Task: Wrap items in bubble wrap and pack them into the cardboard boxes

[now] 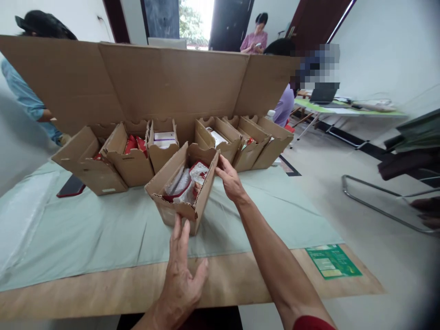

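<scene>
Our open cardboard box [206, 195] stands near the middle of the surface [275, 229], with clear-wrapped packets [197, 176] inside. Our left hand [184, 270] is unclenched, fingertips at the box's near wall; our right hand [233, 181] is at its far right corner, though we cannot tell whether it grips. Toward the far edge, other boxes [132, 169] already stand lined up, a gap between them; we judge ours not yet in line. A green card [333, 261] lies at the near right corner.
</scene>
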Motion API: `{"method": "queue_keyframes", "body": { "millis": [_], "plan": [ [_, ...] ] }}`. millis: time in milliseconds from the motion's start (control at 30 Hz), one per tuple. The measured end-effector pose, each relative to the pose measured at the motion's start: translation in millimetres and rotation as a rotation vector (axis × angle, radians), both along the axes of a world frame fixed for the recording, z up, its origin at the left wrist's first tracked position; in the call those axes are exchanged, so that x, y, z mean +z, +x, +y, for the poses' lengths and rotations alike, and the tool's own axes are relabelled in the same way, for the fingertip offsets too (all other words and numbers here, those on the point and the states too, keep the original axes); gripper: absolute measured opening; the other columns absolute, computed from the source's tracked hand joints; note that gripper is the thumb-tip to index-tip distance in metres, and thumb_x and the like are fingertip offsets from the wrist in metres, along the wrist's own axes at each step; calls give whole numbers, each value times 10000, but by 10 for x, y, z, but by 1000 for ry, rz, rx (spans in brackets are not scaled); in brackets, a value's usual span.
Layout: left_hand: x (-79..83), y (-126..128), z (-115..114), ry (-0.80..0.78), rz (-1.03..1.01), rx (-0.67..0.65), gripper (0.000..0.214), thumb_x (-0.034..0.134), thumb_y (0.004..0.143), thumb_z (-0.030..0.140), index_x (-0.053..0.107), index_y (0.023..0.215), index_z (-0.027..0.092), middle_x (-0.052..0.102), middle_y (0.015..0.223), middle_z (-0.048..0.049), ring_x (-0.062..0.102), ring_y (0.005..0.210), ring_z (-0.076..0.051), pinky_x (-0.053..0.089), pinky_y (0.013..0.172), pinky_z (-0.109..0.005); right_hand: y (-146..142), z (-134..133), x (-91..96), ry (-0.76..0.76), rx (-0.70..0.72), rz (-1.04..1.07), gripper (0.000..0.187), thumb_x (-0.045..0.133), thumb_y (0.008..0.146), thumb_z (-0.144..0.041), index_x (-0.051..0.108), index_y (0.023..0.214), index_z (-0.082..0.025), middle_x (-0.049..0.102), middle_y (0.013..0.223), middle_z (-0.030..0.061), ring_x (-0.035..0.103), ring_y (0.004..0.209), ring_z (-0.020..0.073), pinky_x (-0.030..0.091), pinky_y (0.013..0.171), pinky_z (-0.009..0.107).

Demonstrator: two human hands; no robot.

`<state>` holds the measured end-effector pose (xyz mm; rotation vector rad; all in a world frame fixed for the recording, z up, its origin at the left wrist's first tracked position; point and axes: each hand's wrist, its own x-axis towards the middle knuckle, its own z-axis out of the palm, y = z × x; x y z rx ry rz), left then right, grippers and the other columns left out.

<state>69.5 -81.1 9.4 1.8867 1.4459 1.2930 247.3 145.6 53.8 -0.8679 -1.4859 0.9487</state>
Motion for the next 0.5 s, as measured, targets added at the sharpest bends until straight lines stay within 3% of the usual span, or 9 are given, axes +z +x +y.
{"method": "queue_keyframes", "body": {
  "millis": [267,367,500],
  "plan": [
    [24,186,79,2,34,-95,920,573,912,138,61,1641,367,16,1749,-91,104,1598,-360,337,1219,-624,-173,199,-20,60,-142,-28,696,490,931,-609,513,1495,-202,527,1559,86,425,1480,232,299,1258,402],
    [51,313,118,-7,31,-117,926,567,900,122,64,1640,362,31,1748,-91,113,1597,-359,338,1222,-622,-173,252,-43,74,-159,-17,637,461,958,-590,565,1449,-197,533,1553,95,450,1462,226,295,1254,402],
    [83,491,158,-28,16,-128,943,571,873,102,84,1637,364,54,1745,-91,132,1594,-366,365,1205,-630,-110,288,-189,10,-200,-93,556,366,1016,-491,566,1439,-192,567,1521,79,506,1411,217,377,1194,381]
  ]
}}
